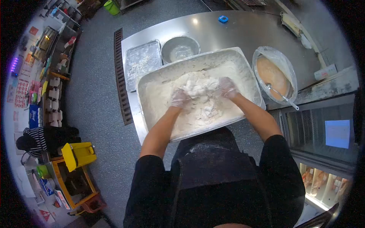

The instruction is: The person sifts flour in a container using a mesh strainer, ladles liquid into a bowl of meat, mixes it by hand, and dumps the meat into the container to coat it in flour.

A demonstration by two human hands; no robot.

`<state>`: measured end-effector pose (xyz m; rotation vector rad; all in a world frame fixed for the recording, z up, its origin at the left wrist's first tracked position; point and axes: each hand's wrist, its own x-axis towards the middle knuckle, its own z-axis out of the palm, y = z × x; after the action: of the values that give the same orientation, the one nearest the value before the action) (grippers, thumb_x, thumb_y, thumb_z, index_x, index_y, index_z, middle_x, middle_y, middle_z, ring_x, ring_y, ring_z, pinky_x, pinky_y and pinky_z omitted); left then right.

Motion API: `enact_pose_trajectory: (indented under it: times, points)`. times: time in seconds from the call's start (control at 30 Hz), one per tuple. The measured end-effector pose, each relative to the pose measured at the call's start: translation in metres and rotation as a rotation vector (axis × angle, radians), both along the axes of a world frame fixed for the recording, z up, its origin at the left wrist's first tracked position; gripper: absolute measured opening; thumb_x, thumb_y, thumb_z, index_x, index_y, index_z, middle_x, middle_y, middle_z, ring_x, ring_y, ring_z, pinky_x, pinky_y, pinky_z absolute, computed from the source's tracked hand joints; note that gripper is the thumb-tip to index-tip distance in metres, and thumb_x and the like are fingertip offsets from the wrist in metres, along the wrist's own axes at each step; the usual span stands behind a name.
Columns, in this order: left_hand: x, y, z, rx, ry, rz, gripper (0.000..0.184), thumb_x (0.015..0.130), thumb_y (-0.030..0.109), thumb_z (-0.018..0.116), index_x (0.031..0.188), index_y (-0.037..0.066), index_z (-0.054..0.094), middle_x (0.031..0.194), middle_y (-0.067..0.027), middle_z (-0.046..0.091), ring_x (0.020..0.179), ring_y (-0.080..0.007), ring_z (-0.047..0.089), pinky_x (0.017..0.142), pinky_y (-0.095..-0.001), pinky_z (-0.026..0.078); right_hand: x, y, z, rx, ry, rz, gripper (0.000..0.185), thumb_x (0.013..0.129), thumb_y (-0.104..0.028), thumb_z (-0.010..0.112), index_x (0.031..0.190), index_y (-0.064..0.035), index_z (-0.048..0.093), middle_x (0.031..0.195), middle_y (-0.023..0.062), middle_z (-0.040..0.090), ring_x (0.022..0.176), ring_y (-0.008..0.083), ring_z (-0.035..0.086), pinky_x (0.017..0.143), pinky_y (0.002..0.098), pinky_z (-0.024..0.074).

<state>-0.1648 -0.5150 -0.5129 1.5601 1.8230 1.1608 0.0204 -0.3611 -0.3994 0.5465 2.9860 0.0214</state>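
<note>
A large pale tub (247, 72) of white flour (159, 110) sits in front of me. Both my hands are inside it, in clear plastic gloves dusted white. Between them is a clump of flour-coated pieces (199, 86), of a kind I cannot make out under the coating. My left hand (180, 98) grips the clump's left side, and my right hand (227, 88) closes round its right end. Motion and flour partly blur the fingers. More coated lumps (209, 111) lie in the flour nearer to me.
Behind the tub stand a wire-mesh tray (143, 60) with white crumbs and a round metal bowl (180, 49). At right, a plastic-lined container (275, 74) holds orange-brown liquid and a ladle (283, 97). A small blue device (223, 19) lies on the steel table (235, 36).
</note>
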Motion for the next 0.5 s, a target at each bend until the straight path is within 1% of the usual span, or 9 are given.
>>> enact_pose_trajectory:
  times: [0.03,0.07,0.1,0.17,0.2,0.27,0.3,0.43,0.5]
  points:
    - [-0.006,-0.009,0.025,-0.251,0.311,0.071,0.06,0.074,0.045,0.056,0.125,0.015,0.043,0.111,-0.0123,0.056,0.1,-0.0273,0.053,0.089,-0.0385,0.038,0.0,-0.017,0.052,-0.055,-0.101,-0.012,0.026,0.074,-0.017,0.056,0.096,-0.0038,0.059,0.079,0.0146,0.06,0.076,0.0283,0.058,0.072,0.0373,0.0459]
    - [-0.009,-0.015,0.025,-0.193,0.147,0.103,0.058,0.07,0.044,0.06,0.121,0.017,0.049,0.111,-0.0125,0.056,0.098,-0.0258,0.054,0.086,-0.0373,0.041,-0.001,-0.026,0.08,-0.112,-0.201,-0.023,0.027,0.077,-0.017,0.054,0.1,-0.003,0.057,0.091,0.0154,0.06,0.086,0.0262,0.058,0.079,0.0365,0.0448]
    - [-0.009,-0.017,0.031,-0.199,0.144,0.104,0.058,0.07,0.044,0.06,0.121,0.017,0.049,0.111,-0.0125,0.056,0.098,-0.0258,0.054,0.086,-0.0373,0.041,0.006,-0.017,0.06,-0.117,-0.205,-0.021,0.027,0.077,-0.017,0.054,0.1,-0.003,0.057,0.091,0.0154,0.06,0.086,0.0262,0.058,0.079,0.0365,0.0448]
    - [-0.006,-0.017,0.068,-0.354,0.428,-0.143,0.051,0.073,0.041,0.058,0.116,0.015,0.053,0.109,-0.0133,0.056,0.097,-0.0274,0.054,0.086,-0.0372,0.041,0.022,0.011,0.01,-0.166,0.292,0.175,0.039,0.08,-0.02,0.052,0.115,-0.0028,0.05,0.111,0.0147,0.054,0.1,0.0232,0.053,0.089,0.0344,0.0405]
    - [-0.004,-0.016,0.09,-0.396,0.521,-0.227,0.048,0.074,0.04,0.058,0.114,0.014,0.054,0.109,-0.0135,0.057,0.096,-0.0279,0.055,0.085,-0.0371,0.041,0.019,0.005,0.022,-0.164,0.29,0.179,0.039,0.08,-0.02,0.052,0.115,-0.0028,0.05,0.111,0.0147,0.054,0.1,0.0232,0.053,0.089,0.0344,0.0405]
    - [0.01,-0.015,0.12,0.024,0.406,-0.274,0.04,0.076,0.036,0.055,0.109,0.012,0.057,0.107,-0.0139,0.057,0.095,-0.0293,0.055,0.085,-0.037,0.042,0.005,-0.024,0.059,-1.332,0.429,-0.322,0.048,0.08,-0.02,0.054,0.124,-0.0029,0.042,0.121,0.013,0.049,0.109,0.0207,0.048,0.095,0.0325,0.0358]
    - [0.018,-0.012,0.121,0.162,0.371,-0.285,0.038,0.077,0.034,0.055,0.107,0.011,0.058,0.106,-0.0141,0.057,0.095,-0.0297,0.055,0.084,-0.037,0.042,0.002,-0.031,0.054,-1.335,0.415,-0.313,0.048,0.08,-0.02,0.054,0.124,-0.0029,0.042,0.121,0.013,0.049,0.109,0.0207,0.048,0.095,0.0325,0.0358]
    - [0.029,-0.005,0.126,-0.179,0.178,-0.079,0.054,0.072,0.028,0.064,0.117,0.002,0.047,0.113,-0.0173,0.053,0.106,-0.0244,0.049,0.092,-0.0342,0.038,-0.011,-0.051,0.052,-1.306,0.504,-0.252,0.047,0.081,-0.015,0.054,0.124,-0.0021,0.042,0.12,0.0101,0.05,0.108,0.0184,0.048,0.093,0.0304,0.037]
    - [0.022,-0.022,0.132,-0.175,0.092,0.083,0.04,0.075,0.016,0.06,0.111,0.001,0.051,0.106,-0.0167,0.056,0.097,-0.0244,0.053,0.085,-0.0357,0.043,-0.015,-0.053,0.066,-1.396,0.539,-0.35,0.046,0.081,-0.014,0.054,0.124,-0.002,0.042,0.119,0.0092,0.051,0.106,0.0174,0.049,0.093,0.0292,0.0377]
